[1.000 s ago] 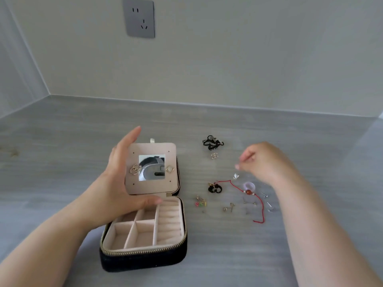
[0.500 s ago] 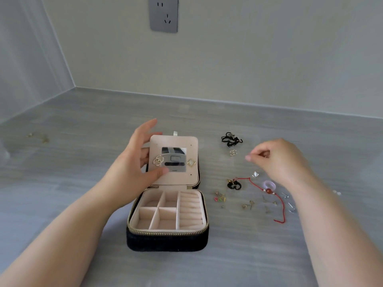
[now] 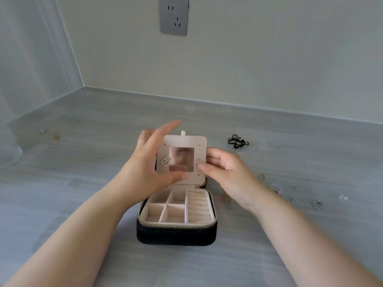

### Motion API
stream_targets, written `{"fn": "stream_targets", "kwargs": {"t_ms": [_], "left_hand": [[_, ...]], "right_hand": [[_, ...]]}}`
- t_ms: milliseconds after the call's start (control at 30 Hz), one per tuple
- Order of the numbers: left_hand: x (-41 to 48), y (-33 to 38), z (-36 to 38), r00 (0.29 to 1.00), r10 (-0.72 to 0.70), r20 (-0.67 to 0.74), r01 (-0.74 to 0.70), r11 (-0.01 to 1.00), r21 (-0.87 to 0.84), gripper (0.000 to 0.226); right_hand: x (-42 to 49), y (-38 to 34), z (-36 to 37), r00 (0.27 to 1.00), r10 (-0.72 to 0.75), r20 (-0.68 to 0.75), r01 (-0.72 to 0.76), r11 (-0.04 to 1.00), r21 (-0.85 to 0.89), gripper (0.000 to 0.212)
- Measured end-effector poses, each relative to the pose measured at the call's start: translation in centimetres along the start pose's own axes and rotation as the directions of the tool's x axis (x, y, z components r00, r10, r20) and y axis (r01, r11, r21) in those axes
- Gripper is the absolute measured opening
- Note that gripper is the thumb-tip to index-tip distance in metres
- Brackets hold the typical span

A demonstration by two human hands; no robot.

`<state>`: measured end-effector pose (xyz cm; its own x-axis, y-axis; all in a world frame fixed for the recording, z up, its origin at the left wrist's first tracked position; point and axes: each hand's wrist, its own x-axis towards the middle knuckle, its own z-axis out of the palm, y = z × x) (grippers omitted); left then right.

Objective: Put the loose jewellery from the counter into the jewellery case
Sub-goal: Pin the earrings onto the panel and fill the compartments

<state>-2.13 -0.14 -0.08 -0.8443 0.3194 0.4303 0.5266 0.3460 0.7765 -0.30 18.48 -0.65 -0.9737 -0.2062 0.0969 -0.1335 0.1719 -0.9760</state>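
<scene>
Head view: the case (image 3: pixel 176 230) sits open on the tabletop (image 3: pixel 83 162), its panel (image 3: pixel 182 158) held upright by the left hand (image 3: pixel 149 168), thumb on its near face and fingers spread behind. The right hand (image 3: pixel 223 172) touches the panel's right edge beside a gold earring (image 3: pixel 199 161), fingertips pinched together; whether they hold anything I cannot tell. Loose jewellery (image 3: pixel 238 141) lies right of the case, nearer the right hand.

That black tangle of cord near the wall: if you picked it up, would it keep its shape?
Probably not. The black cord bundle lies in loose loops, so it likely flops and dangles. It looks light. Its loops might snag the small sparkly piece beside it.
</scene>
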Motion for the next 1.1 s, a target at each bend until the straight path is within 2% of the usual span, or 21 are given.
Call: {"fn": "stream_targets", "kwargs": {"t_ms": [33, 100, 167, 200, 433, 667, 867, 1100], "left_hand": [[0.1, 0.1, 0.1, 0.995, 0.089, -0.032, -0.085, 0.988, 0.131, 0.078], [0.4, -0.1, 0.4, 0.953, 0.303, -0.019, -0.277, 0.895, 0.35, 0.056], [0.7, -0.1, 0.8, 0.918, 0.395, 0.031, -0.373, 0.833, 0.409, 0.03], [0.8, 0.0, 1.1, 0.91, 0.412, 0.044, -0.392, 0.821, 0.416, 0.024], [0.9, 0.6, 2.0, 0.933, 0.36, -0.007, -0.332, 0.868, 0.37, 0.022], [1.3, 0.2, 1.8, 0.927, 0.373, 0.043, -0.367, 0.878, 0.307, 0.02], [1.5, -0.3, 1.8, 0.918, 0.39, 0.071, -0.395, 0.882, 0.259, 0.01], [1.2, -0.3, 2.1, 0.934, 0.352, 0.057, -0.353, 0.89, 0.29, 0.012]], "right_hand": [[0.1, 0.1, -0.3, 0.999, 0.016, 0.037, -0.019, 0.997, 0.081, 0.026], [0.2, 0.2, -1.0, 0.994, 0.076, 0.082, -0.096, 0.956, 0.278, 0.027], [0.1, 0.3, -1.5, 0.983, 0.129, 0.131, -0.172, 0.899, 0.403, 0.028], [0.0, 0.4, -1.7, 0.98, 0.136, 0.148, -0.186, 0.89, 0.416, 0.025], [0.3, 0.5, -1.4, 0.979, 0.177, 0.099, -0.202, 0.871, 0.447, 0.016], [0.5, 0.3, -1.7, 0.953, 0.252, 0.168, -0.302, 0.838, 0.454, 0.014], [0.8, 0.2, -1.8, 0.957, 0.226, 0.18, -0.279, 0.884, 0.376, 0.021], [0.9, 0.2, -1.8, 0.956, 0.225, 0.189, -0.281, 0.888, 0.364, 0.012]]}}
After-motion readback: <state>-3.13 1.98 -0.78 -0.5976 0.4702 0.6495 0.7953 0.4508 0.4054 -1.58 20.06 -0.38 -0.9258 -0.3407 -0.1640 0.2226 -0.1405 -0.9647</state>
